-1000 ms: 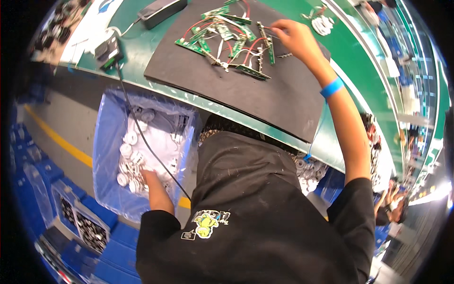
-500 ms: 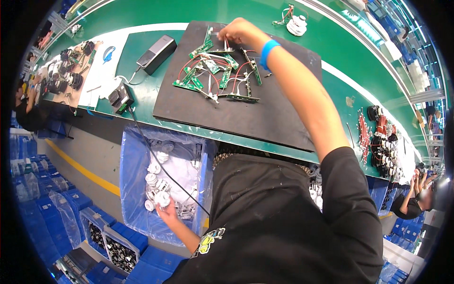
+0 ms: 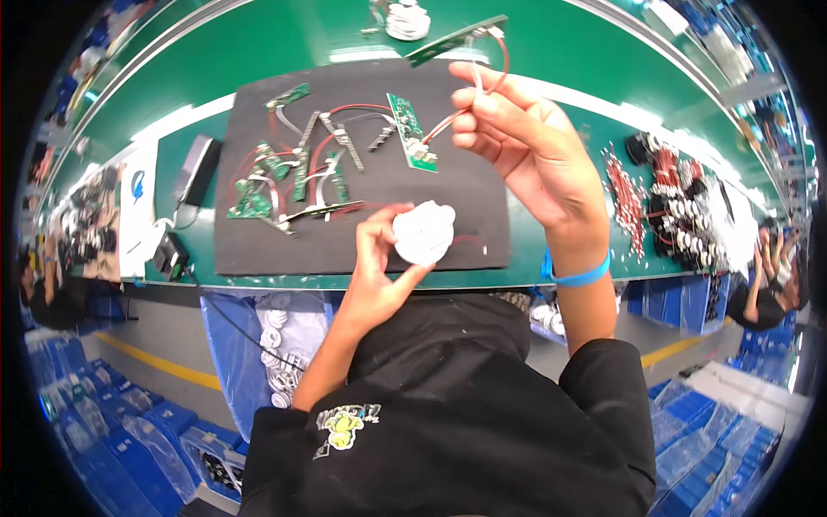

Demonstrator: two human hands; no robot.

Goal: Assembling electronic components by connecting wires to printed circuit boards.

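My left hand is closed on a white round plastic housing, held low over the front part of the black mat. To the right and farther up, my right hand pinches thin red and white wires. From these wires hang two narrow green circuit boards: an upper circuit board tilted above my fingers, and a lower circuit board left of them, with white connectors at its end. On the left of the mat lies a loose group of wired circuit boards.
Another white housing stands at the far side of the green table. Wire bundles and dark parts lie to the right. A black-and-grey box and a small black device sit left. Below the table edge, a lined blue bin holds white parts.
My left hand has risen from the blue bin to the mat with a white housing. My right hand has lifted wired circuit boards off the group and drawn them right. The view has shifted.
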